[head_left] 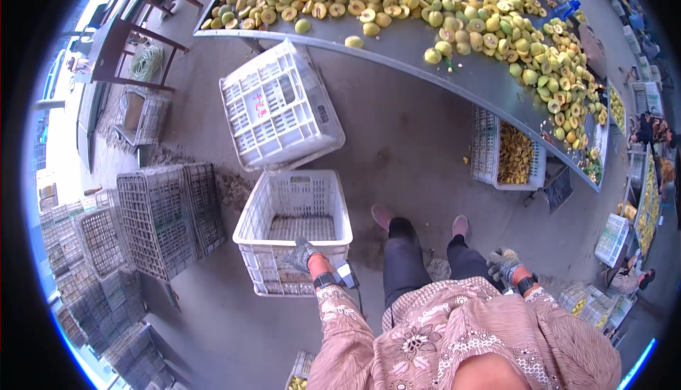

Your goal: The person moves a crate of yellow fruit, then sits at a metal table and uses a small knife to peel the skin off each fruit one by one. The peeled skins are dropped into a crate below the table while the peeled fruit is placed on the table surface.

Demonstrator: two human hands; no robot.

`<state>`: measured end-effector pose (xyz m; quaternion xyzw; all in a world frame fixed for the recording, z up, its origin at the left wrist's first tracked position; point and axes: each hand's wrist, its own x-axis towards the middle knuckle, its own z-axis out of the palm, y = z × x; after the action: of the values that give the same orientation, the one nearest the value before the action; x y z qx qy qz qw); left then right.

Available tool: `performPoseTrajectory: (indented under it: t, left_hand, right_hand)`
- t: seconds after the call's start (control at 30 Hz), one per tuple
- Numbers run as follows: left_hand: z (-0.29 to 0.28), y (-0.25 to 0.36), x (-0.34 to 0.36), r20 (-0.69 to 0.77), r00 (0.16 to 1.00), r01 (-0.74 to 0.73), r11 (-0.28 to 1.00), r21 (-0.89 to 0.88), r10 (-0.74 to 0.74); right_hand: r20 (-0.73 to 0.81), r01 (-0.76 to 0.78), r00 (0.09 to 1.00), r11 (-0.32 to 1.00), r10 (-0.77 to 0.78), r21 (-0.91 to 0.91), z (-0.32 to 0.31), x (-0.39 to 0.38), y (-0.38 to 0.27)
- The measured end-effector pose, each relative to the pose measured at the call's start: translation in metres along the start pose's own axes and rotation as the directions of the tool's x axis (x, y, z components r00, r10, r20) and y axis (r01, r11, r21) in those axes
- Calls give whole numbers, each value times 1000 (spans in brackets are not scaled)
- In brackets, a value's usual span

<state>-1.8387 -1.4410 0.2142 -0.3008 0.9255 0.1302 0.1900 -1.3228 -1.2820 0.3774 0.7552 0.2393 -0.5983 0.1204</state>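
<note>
My left hand, in a grey work glove, grips the near rim of a white plastic crate. This crate stands upright on the floor to my left, and its bare slatted bottom shows. Just beyond it, a second white crate lies tipped, with its slatted side facing up. My right hand, also gloved, hangs beside my right thigh with loosely bent fingers apart, and I see nothing in it.
Halved yellow-green fruit covers much of a metal table ahead. Beneath its right part stands a crate of fruit pieces. Stacked crates line the left, near a wooden stool. People work at the far right.
</note>
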Motion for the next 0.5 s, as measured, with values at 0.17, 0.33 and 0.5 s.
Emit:
performPoseTrajectory:
  t: [0.17, 0.33, 0.5]
  left_hand:
    - [-13, -103, 56, 17, 996, -84, 994, -66, 85]
    - [-33, -149, 37, 75, 997, 16, 894, -447, 20]
    - [-38, -159, -37, 168, 985, 73, 818, -571, 29]
  right_hand:
    - [51, -31, 998, 1000, 30, 6, -30, 30, 34]
    - [26, -10, 1000, 994, 7, 113, -106, 47, 65]
    - [-49, 29, 999, 992, -23, 124, -186, 62, 107]
